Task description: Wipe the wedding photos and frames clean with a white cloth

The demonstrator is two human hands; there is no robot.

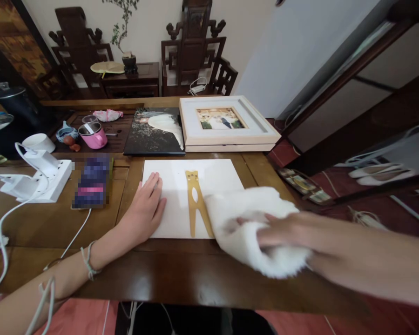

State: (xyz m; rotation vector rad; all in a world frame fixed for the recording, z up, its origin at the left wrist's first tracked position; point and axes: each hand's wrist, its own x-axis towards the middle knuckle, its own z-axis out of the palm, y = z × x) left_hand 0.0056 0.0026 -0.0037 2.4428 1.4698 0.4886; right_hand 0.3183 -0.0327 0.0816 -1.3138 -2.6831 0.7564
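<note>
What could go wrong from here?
The white cloth in the right hand could nudge the white board if the left hand presses too lightly. It might also drag the yellow cat-faced shape, if that is loose. The thin white cable near the left forearm might snag.

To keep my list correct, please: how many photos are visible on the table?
2: a dark photo behind the white board, and beside it, to the right, a framed photo. Any underneath would be hidden.
</note>
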